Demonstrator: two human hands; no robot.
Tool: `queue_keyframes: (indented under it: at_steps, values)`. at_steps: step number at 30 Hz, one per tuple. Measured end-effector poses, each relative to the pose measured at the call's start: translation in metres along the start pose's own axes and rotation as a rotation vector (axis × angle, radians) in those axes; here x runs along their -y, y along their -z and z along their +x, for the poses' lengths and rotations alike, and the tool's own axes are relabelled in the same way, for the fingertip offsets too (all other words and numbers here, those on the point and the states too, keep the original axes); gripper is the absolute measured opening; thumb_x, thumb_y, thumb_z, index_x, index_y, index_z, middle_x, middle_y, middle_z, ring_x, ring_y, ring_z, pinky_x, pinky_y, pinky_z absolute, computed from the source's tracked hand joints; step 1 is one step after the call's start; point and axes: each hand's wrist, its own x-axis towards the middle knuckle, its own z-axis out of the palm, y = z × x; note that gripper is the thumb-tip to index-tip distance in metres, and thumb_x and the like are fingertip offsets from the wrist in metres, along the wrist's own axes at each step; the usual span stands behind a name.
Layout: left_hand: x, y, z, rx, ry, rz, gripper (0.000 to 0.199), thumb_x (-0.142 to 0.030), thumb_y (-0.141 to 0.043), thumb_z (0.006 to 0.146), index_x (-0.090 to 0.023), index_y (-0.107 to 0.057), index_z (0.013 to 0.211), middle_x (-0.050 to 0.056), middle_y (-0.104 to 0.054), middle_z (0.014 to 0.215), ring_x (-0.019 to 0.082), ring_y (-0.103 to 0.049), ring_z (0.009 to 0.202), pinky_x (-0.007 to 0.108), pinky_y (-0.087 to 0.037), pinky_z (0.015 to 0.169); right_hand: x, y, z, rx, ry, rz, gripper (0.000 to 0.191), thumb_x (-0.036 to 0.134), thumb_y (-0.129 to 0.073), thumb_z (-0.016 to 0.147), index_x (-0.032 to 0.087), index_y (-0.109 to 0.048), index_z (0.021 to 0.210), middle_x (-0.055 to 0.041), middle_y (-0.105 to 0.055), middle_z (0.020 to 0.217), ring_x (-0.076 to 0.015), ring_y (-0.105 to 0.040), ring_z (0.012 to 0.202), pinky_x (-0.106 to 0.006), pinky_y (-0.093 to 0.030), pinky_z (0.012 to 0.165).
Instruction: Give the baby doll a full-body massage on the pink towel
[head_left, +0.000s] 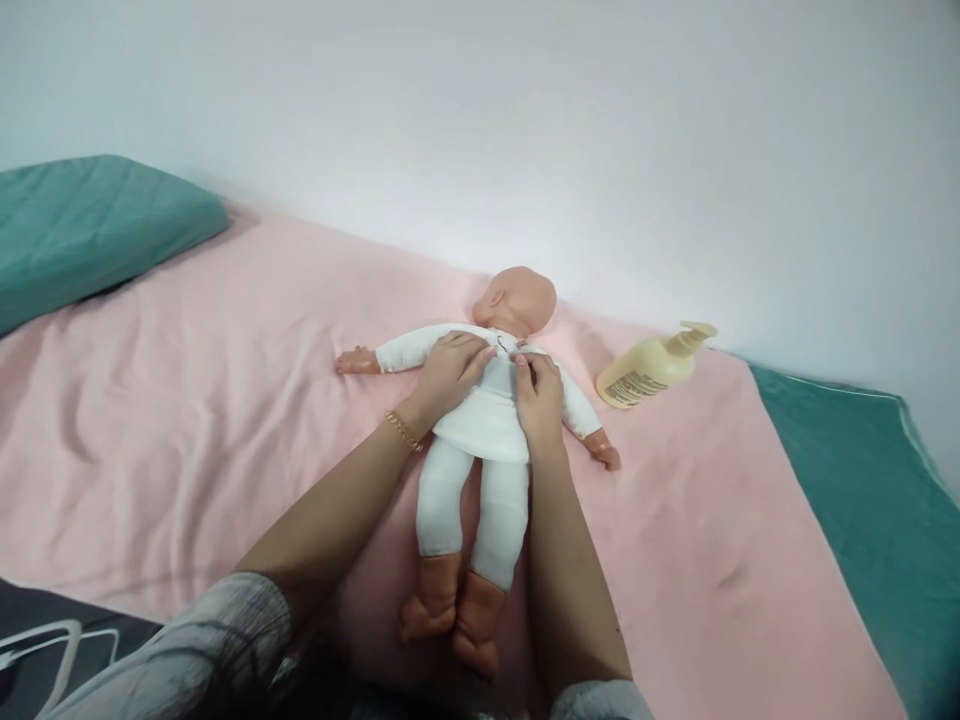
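A baby doll [484, 430] with a white cloth body lies on its front, its bald head [525, 295] turned so that an ear shows. Its arms stretch out to both sides, and its brown feet point towards me. My left hand [456, 372] rests on the left of the doll's upper back, fingers laid over it and the thumb near the middle. On the other side, my right hand [540, 395] lies along the back with fingers slightly bent and apart from the thumb. The undersides of both hands are hidden.
A pale yellow pump bottle [645, 372] is to the right of the doll. Pink cloth [262, 420] spreads beneath everything. A green pillow [97, 230] lies at the left, green fabric [862, 480] at the right. A white wall [480, 130] rises behind.
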Motion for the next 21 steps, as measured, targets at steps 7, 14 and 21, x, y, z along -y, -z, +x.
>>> queue_keyframes:
  at_steps: [7, 14, 21]
  values:
    - [-0.0012, -0.0004, -0.0027, -0.085, -0.053, -0.049, 0.035, -0.037, -0.037, 0.100, -0.017, -0.064, 0.109, 0.008, -0.069, 0.114, 0.023, -0.057, 0.114, 0.039, -0.040, 0.103, 0.0014, 0.0010, -0.0032, -0.059, 0.032, 0.048, 0.027, 0.037, -0.044, 0.095, 0.021, -0.065, 0.100, -0.0092, -0.068, 0.107, -0.0231, -0.058, 0.106, -0.041, -0.043, 0.096]
    - [0.0011, -0.0023, -0.0019, -0.015, -0.008, 0.032, 0.036, -0.042, -0.040, 0.099, -0.017, -0.061, 0.114, 0.010, -0.067, 0.117, 0.025, -0.057, 0.114, 0.042, -0.040, 0.102, -0.0035, -0.0003, -0.0016, 0.040, 0.022, -0.005, 0.030, 0.039, -0.042, 0.096, 0.020, -0.064, 0.105, -0.0103, -0.068, 0.112, -0.0250, -0.058, 0.110, -0.044, -0.042, 0.100]
    - [0.0029, -0.0025, -0.0006, 0.043, 0.010, 0.020, 0.034, -0.042, -0.045, 0.097, -0.018, -0.061, 0.114, 0.009, -0.067, 0.118, 0.026, -0.056, 0.116, 0.044, -0.039, 0.104, -0.0051, -0.0003, 0.0014, 0.093, 0.007, -0.053, 0.029, 0.037, -0.044, 0.095, 0.019, -0.066, 0.099, -0.0102, -0.069, 0.107, -0.0249, -0.059, 0.105, -0.043, -0.042, 0.098]
